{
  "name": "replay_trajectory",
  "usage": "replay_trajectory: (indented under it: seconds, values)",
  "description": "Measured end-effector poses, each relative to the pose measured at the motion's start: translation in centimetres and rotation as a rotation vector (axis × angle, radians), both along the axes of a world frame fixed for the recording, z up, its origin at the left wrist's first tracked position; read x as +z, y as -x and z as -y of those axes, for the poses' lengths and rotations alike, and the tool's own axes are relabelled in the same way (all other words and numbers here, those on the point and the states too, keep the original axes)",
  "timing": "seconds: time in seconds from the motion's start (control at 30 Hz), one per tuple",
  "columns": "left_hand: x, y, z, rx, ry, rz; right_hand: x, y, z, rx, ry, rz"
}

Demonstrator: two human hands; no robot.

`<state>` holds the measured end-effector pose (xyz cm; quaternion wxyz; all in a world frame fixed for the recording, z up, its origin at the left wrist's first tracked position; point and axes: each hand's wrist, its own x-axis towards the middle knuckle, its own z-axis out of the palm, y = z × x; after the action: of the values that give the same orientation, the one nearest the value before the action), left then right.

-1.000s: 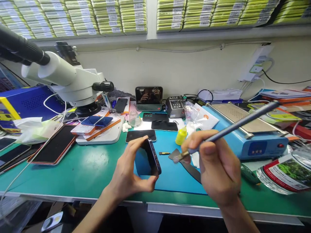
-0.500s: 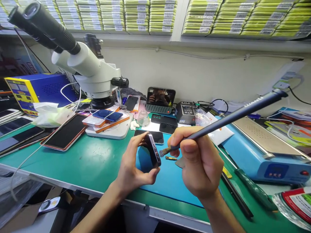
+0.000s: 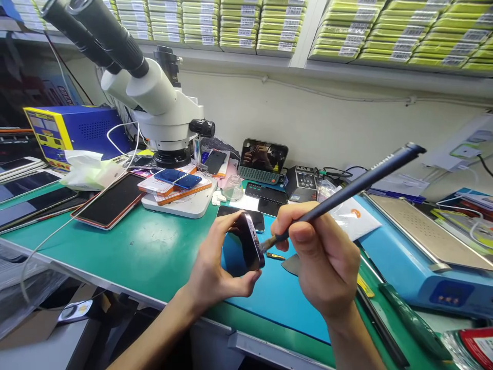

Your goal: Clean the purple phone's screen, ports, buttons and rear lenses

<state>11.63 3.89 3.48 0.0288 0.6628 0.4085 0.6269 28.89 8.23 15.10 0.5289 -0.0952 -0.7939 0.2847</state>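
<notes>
My left hand (image 3: 215, 267) grips a dark phone (image 3: 250, 241) on edge above the blue mat (image 3: 277, 293), thumb below and fingers over the top. My right hand (image 3: 323, 257) pinches a long dark-blue brush (image 3: 346, 190) like a pen. Its bristle tip touches the phone's right edge. A small gold-tipped part (image 3: 275, 256) and a dark flat pick (image 3: 292, 264) lie on the mat just behind the hands.
A white microscope (image 3: 162, 103) stands at the back left over a white pad with phones. Tablets (image 3: 110, 200) and phones lie left. A blue heating machine (image 3: 416, 246) sits right, a green-handled tool (image 3: 412, 321) in front of it. Box shelves run overhead.
The brush tip moved left from above the mat to touch the phone's edge. The camera view swung left and down a little; the left hand kept its grip on the phone.
</notes>
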Motion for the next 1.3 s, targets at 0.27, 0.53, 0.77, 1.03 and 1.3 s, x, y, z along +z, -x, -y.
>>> replay_trajectory:
  seconds: [0.27, 0.53, 0.77, 1.03, 1.3]
  values:
    - [0.06, -0.03, 0.04, 0.008, -0.004, 0.005, -0.15, 0.04, 0.4, -0.021, 0.031, -0.017]
    - [0.04, -0.14, 0.05, 0.01, 0.004, 0.006, -0.2, -0.3, 0.19, -0.028, 0.024, -0.016]
    - [-0.03, -0.14, 0.05, 0.028, -0.001, 0.011, -0.42, -0.54, 0.25, -0.048, 0.004, -0.023]
    - [-0.04, -0.22, 0.02, 0.025, -0.019, 0.007, -0.69, -0.77, 0.18, -0.068, -0.023, -0.019]
    - [0.05, -0.27, 0.02, 0.019, -0.03, 0.002, -0.74, -0.77, 0.17, -0.059, 0.0, -0.016]
